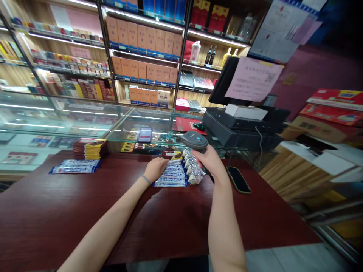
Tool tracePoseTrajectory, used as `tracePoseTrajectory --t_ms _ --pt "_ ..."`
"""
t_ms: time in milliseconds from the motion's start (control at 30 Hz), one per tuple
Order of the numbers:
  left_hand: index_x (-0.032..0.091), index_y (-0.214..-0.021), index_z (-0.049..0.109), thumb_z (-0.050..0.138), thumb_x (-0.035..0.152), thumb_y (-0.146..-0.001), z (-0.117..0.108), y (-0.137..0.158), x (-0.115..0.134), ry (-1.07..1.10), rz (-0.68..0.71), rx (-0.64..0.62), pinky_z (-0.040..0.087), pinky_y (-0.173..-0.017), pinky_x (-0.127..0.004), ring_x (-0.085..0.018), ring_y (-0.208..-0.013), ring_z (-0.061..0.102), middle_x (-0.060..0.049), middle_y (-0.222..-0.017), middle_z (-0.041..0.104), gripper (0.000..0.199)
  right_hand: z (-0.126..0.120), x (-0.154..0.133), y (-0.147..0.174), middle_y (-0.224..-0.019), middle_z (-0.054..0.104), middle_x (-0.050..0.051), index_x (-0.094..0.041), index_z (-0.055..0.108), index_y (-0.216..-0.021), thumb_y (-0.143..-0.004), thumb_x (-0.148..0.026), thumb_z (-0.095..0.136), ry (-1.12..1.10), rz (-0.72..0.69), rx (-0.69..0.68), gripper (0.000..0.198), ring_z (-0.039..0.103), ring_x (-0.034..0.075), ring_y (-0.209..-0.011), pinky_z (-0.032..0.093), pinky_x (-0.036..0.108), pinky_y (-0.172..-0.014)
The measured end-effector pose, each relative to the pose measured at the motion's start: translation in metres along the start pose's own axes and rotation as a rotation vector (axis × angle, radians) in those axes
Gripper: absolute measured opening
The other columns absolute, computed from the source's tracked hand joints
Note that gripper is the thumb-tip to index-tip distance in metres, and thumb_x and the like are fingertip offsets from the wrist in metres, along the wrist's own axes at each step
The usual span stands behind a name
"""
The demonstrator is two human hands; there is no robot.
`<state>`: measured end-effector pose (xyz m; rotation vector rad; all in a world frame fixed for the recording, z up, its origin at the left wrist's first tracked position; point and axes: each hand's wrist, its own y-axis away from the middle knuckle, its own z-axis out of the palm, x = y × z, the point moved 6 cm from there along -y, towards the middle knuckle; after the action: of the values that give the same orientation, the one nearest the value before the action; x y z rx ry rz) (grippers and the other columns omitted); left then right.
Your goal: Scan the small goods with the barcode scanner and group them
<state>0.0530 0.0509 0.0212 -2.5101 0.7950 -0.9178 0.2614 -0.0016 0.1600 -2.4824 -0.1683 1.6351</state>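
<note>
My right hand (208,160) is wrapped around the handle of a dark barcode scanner (195,140), whose head points left above the packets. My left hand (155,169) is closed at the left end of the upper part of a row of blue-and-white packets (171,177), its fingers pinching a packet; the fingertips are partly hidden. Just right of that row, under the scanner, lies a row of silvery wrapped packets (193,168). Behind the blue row is a brown-and-yellow packet (172,155).
On the brown table (176,223), a brown-and-yellow stack (89,148) and more blue-and-white packets (75,166) lie at left. A phone (239,180) rests at right. Behind are a glass counter (124,122), a mouse (199,126) and a cash register terminal (241,121).
</note>
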Motion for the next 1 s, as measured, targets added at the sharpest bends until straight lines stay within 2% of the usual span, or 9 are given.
tracePoseTrajectory --t_ms 133,233,300,433,567,800,900,1000 --pt "0.02 -0.116 0.072 0.053 0.035 -0.098 -0.032 0.005 -0.024 0.361 -0.321 0.214 0.055 -0.087 -0.033 -0.023 -0.096 0.071 -0.008 -0.109 0.076 0.031 0.006 -0.004 -0.001 -0.05 0.051 -0.008 -0.024 0.058 -0.095 -0.078 -0.035 0.068 -0.004 -0.025 0.015 0.023 0.046 0.013 -0.037 0.036 0.025 -0.038" --pt "0.015 -0.119 0.069 0.058 0.036 -0.095 -0.038 0.02 -0.046 0.755 -0.57 0.192 0.059 -0.071 -0.031 -0.021 -0.08 0.073 -0.009 -0.099 0.077 0.034 0.02 -0.006 -0.001 -0.054 0.055 -0.008 -0.024 0.057 -0.104 -0.079 -0.036 0.068 0.002 -0.017 -0.01 0.03 0.047 0.013 -0.038 0.037 0.025 -0.039" --pt "0.014 -0.122 0.067 0.062 0.036 -0.093 -0.044 0.034 -0.057 0.954 -0.666 0.166 0.06 -0.065 -0.028 -0.019 -0.076 0.074 -0.01 -0.099 0.076 0.037 0.031 -0.006 -0.002 -0.061 0.06 -0.006 -0.025 0.057 -0.109 -0.08 -0.037 0.067 0.041 -0.018 -0.03 0.033 0.048 0.013 -0.039 0.038 0.025 -0.04" --pt "0.013 -0.121 0.067 0.072 0.034 -0.087 -0.065 0.063 -0.078 1.119 -0.732 0.239 0.06 -0.061 -0.024 -0.018 -0.077 0.075 -0.013 -0.107 0.075 0.04 0.058 -0.01 -0.004 -0.075 0.068 -0.002 -0.026 0.057 -0.118 -0.079 -0.037 0.068 0.165 -0.064 -0.084 0.042 0.056 0.015 -0.048 0.042 0.026 -0.048" --pt "0.012 -0.115 0.067 0.074 0.031 -0.086 -0.079 0.081 -0.096 1.204 -0.761 0.35 0.061 -0.061 -0.023 -0.018 -0.078 0.075 -0.013 -0.105 0.074 0.035 0.084 -0.014 -0.002 -0.087 0.072 0.002 -0.027 0.056 -0.125 -0.079 -0.035 0.069 0.255 -0.088 -0.162 0.049 0.064 0.019 -0.063 0.044 0.027 -0.057" --pt "0.011 -0.113 0.067 0.073 0.027 -0.087 -0.082 0.085 -0.103 1.254 -0.786 0.396 0.062 -0.062 -0.024 -0.018 -0.078 0.075 -0.013 -0.102 0.074 0.031 0.121 -0.012 0.003 -0.096 0.075 0.002 -0.03 0.054 -0.132 -0.078 -0.031 0.07 0.385 -0.136 -0.271 0.056 0.07 0.025 -0.086 0.047 0.029 -0.069" --pt "0.011 -0.114 0.067 0.072 0.028 -0.087 -0.084 0.085 -0.102 1.205 -0.795 0.397 0.063 -0.065 -0.026 -0.019 -0.08 0.075 -0.014 -0.104 0.074 0.032 0.127 -0.013 0.005 -0.099 0.075 0.004 -0.026 0.061 -0.125 -0.077 -0.03 0.07 0.445 -0.146 -0.284 0.05 0.07 0.026 -0.09 0.047 0.03 -0.073" --pt "0.011 -0.115 0.066 0.07 0.029 -0.088 -0.083 0.085 -0.105 1.192 -0.801 0.397 0.063 -0.067 -0.028 -0.019 -0.08 0.075 -0.015 -0.106 0.074 0.032 0.127 -0.017 0.007 -0.098 0.075 0.005 -0.025 0.064 -0.121 -0.076 -0.03 0.07 0.469 -0.142 -0.278 0.046 0.069 0.026 -0.088 0.046 0.03 -0.07"
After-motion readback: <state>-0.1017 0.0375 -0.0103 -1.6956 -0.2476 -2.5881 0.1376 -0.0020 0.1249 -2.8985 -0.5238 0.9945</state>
